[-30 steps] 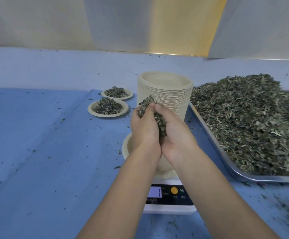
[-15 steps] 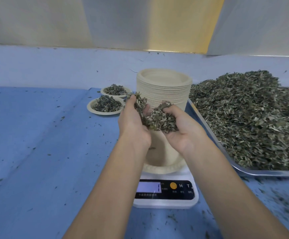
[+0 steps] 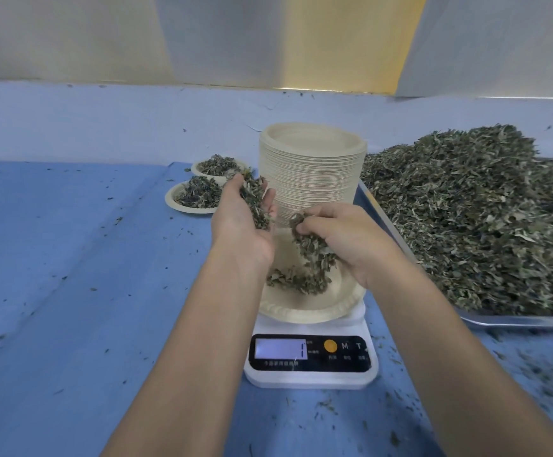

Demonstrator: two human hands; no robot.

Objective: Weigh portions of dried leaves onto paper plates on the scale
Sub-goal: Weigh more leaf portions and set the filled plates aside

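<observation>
Head view, and the pour is on: the right grip (image 3: 344,239) curls round a clump of dried leaves (image 3: 314,255), spilling them onto the paper plate (image 3: 304,311) sitting on the scale (image 3: 311,374). The left grip (image 3: 242,222) hovers just beside it, palm cupped wide, cradling more leaves. A small pile sits on the plate; the display is too faint to read. Two filled plates (image 3: 195,201) wait further back on the bench (image 3: 70,258). The tall plate stack (image 3: 311,173) and heaped tray (image 3: 516,321) suggest many portions to go.
</observation>
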